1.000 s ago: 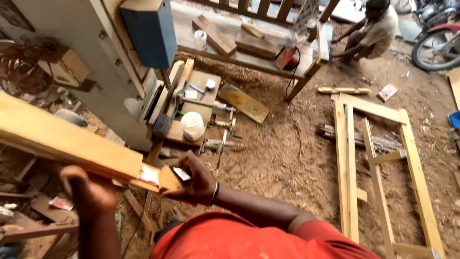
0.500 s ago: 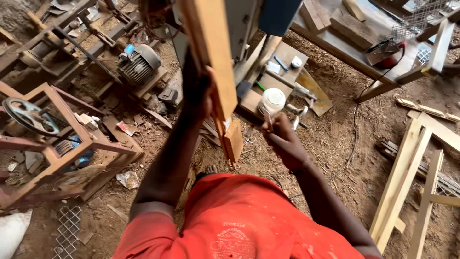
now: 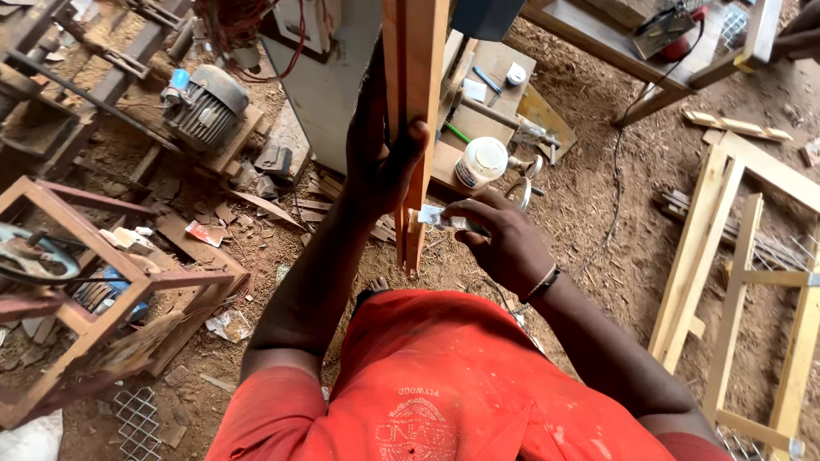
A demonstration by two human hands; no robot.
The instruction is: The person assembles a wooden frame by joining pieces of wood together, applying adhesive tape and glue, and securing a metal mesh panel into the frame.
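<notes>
My left hand point(image 3: 382, 158) grips a long wooden plank point(image 3: 416, 60) that stands nearly upright, its lower end near the ground in front of me. My right hand point(image 3: 504, 239) presses a small white piece point(image 3: 430, 215), paper or tape, I cannot tell which, against the plank's lower edge. A white tub with a lid point(image 3: 480, 162) stands just beyond my right hand on a low board with hand tools.
An electric motor point(image 3: 205, 102) and a rusty metal frame point(image 3: 94, 282) lie at the left. A wooden frame point(image 3: 735, 256) lies on the sawdust floor at the right. A workbench point(image 3: 632, 51) with a power tool stands at the back right. Wood scraps litter the ground.
The plank has swung from lying across at the left to standing upright. My left hand has shifted its grip on it, and the view has turned left toward the motor.
</notes>
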